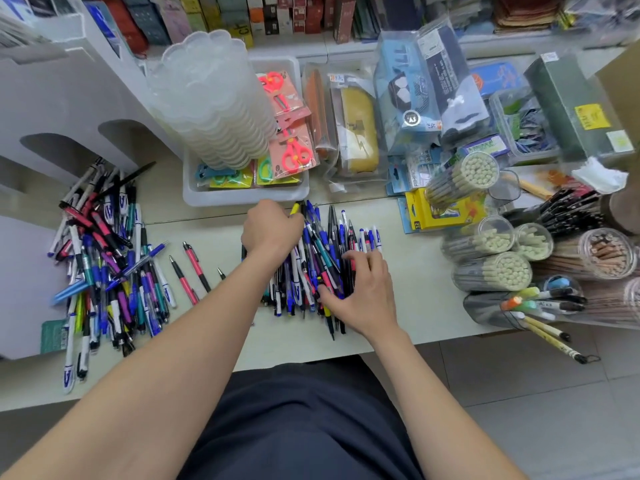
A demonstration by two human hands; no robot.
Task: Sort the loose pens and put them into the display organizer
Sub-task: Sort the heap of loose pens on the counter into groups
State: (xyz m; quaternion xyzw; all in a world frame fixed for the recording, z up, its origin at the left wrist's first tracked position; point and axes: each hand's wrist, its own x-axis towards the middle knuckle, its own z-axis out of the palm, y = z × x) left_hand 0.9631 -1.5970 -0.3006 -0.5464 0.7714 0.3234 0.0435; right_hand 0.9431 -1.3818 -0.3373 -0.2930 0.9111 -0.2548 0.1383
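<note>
A heap of loose pens (322, 261) lies in the middle of the pale counter (408, 244), mostly blue, white and black barrels running roughly front to back. The left hand (268, 228) sits at the heap's far left edge with its fingers curled closed around a few pens, a yellow-tipped one (294, 208) poking out beyond the knuckles. The right hand (363, 289) rests flat on the near right part of the heap, fingers spread open and pressing on the pens, gripping nothing.

A second, bigger pile of pens (107, 268) sprawls well apart on the left of the counter, and two pink pens (190, 271) lie singly between the piles. The white display organizer (59, 109), with arched openings, stands at the far left behind that pile.

Just behind the middle heap is a white tray (242, 197) holding packs of scissors (294, 154) and a stack of clear plastic cups (214, 98). To the right are pencil cases in clear bags (356, 126), a yellow crayon box (440, 211) and clear tubs of pencils (495, 271) lying on their sides.
</note>
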